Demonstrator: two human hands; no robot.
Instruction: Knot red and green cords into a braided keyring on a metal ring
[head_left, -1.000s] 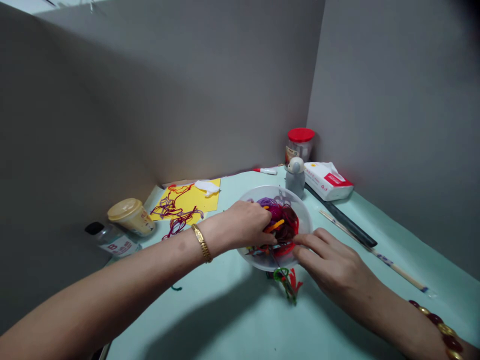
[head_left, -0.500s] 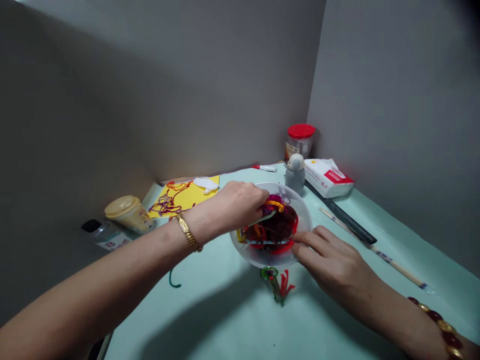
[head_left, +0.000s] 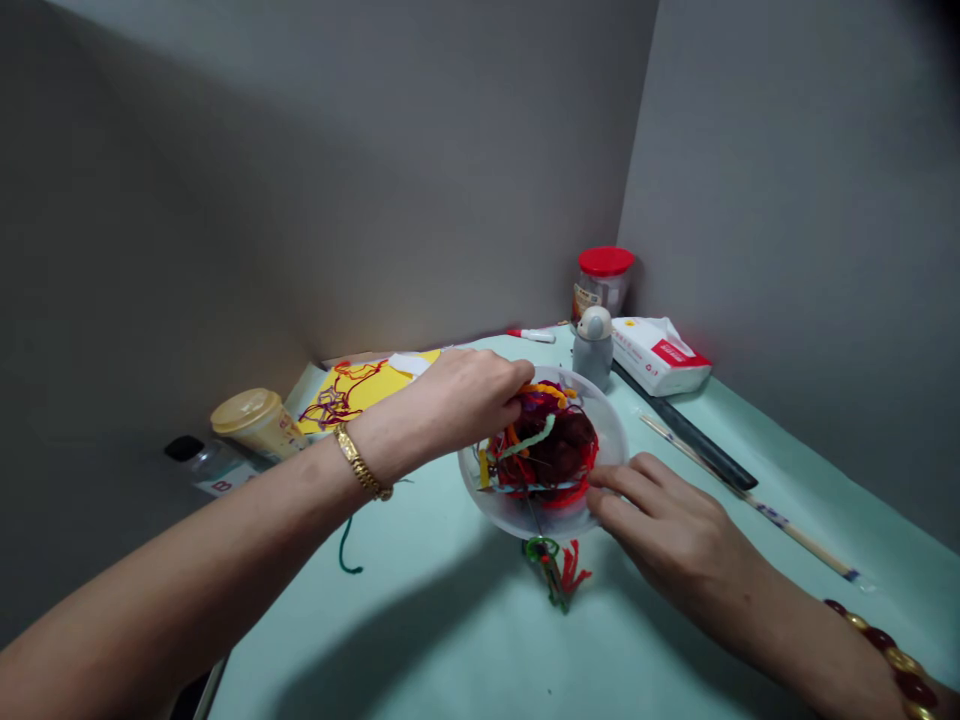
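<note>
A translucent plastic bowl (head_left: pixel 616 435) stands on the table, with a tangle of dark red and bright red yarn (head_left: pixel 562 450) inside. My left hand (head_left: pixel 484 390) is over the bowl's upper left side, its fingers closed at the yarn; an orange strand (head_left: pixel 551 393) runs out by the fingertips. Below it a pale green strand (head_left: pixel 534 437) lies across the tangle. My right hand (head_left: pixel 660 510) pinches the bowl's right edge between thumb and fingers, close to the red yarn. In front of the bowl hangs a small green and red tassel (head_left: pixel 555 575), joined by a thin thread.
On the left are a yellow sheet (head_left: pixel 375 395) with loose yarn, a lidded cup (head_left: pixel 259 420) and a bottle (head_left: pixel 206 465). Behind the bowl stand a grey figurine bottle (head_left: pixel 593 350), a red-lidded jar (head_left: pixel 604 285) and a tissue pack (head_left: pixel 660 355). Wrapped chopsticks (head_left: pixel 787 530) lie right.
My left hand has shifted slightly left and up, uncovering more of the pale green strand. My right hand keeps its place at the bowl's edge.
</note>
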